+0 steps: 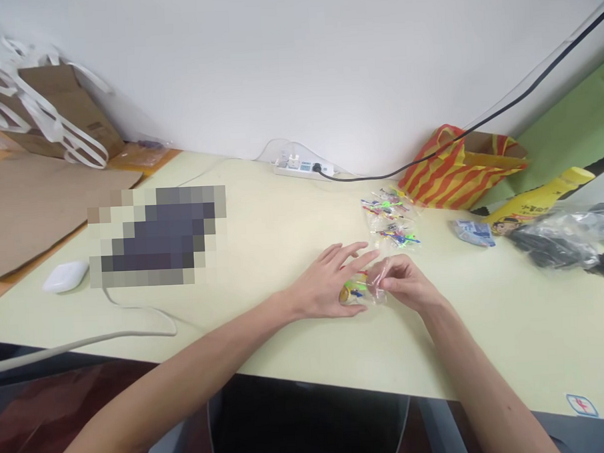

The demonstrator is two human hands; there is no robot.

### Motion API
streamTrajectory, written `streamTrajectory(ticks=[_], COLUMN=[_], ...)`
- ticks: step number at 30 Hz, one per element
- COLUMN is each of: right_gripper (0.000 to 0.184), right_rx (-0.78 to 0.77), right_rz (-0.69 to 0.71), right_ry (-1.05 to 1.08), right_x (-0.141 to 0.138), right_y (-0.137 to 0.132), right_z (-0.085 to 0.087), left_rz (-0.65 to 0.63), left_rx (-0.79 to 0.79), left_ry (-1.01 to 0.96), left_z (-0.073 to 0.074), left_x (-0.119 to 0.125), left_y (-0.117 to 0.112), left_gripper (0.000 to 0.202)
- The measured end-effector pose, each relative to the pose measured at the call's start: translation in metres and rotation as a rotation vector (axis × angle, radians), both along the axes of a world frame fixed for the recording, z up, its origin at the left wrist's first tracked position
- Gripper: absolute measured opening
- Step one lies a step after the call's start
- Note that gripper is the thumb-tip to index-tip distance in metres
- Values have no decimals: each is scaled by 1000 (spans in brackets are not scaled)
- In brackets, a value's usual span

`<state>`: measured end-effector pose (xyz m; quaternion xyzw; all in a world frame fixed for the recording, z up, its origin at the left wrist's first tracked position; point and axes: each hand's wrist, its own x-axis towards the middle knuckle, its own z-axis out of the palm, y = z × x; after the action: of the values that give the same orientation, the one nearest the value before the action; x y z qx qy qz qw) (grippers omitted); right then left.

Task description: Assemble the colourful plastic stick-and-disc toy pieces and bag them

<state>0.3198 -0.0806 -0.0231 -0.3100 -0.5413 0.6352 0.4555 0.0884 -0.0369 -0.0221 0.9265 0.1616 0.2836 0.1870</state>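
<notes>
Both hands meet over the pale yellow-green table (298,360) near its middle. Between them is a small clear plastic packet (361,292) holding bright yellow, green and red bits. My left hand (329,282) lies over the packet's left side with its fingers stretched out and spread. My right hand (402,283) pinches the packet's right end between thumb and fingertips. Just beyond the hands lies a loose heap of similar clear packets (392,221) filled with small coloured pieces.
A red-and-yellow striped bag (454,170) and a white power strip (303,166) with a black cable sit by the wall. A yellow bottle (541,201), a small blue-white wrapper (475,232) and dark items in clear plastic (567,241) lie right. White earbud case (65,275) and cardboard (35,205) lie left.
</notes>
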Motion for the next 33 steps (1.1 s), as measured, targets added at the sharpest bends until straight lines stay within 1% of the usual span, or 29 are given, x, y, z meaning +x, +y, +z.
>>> streamTrajectory(ticks=[3, 6, 9, 11, 13, 15, 18, 21, 25, 27, 30, 33], right_gripper=[17, 21, 29, 34, 36, 37, 39, 42, 43, 44, 46, 49], right_rx=[-5, -52, -102, -103, -83, -61, -47, -53, -63, -70, -91, -112], right_rz=[-73, -151, -275, -367, -429, -456, -449, -406, -291, -310, -396, -421], right_ry=[48, 31, -74, -174, -258, -298, -313, -346, -430, -429, -360, -315], right_x=[4, 8, 7, 5, 3, 0, -2, -5, -7, -5, -1, 2], right_y=[1, 3, 7, 9, 11, 12, 11, 9, 8, 10, 13, 15], right_z=[0, 2, 0, -2, -5, -7, -7, -4, -2, -3, -5, -7], left_rz=[41, 80, 139, 173, 189, 190, 169, 158, 148, 156, 180, 222], left_rx=[-60, -78, -43, -14, 4, 6, -10, -24, -46, -35, -27, 12], left_ry=[25, 31, 33, 38, 50, 78, 144, 211, 370, 459, 566, 698], left_z=[-1, 0, 0, 0, 1, 1, 5, 12, 26, 34, 47, 61], left_x=[-2, -4, -7, -9, -11, -13, -17, -24, -37, -47, -64, -76], left_y=[3, 6, 12, 16, 19, 22, 26, 29, 32, 32, 32, 34], left_gripper=[95, 97, 95, 94, 93, 92, 89, 89, 87, 83, 76, 78])
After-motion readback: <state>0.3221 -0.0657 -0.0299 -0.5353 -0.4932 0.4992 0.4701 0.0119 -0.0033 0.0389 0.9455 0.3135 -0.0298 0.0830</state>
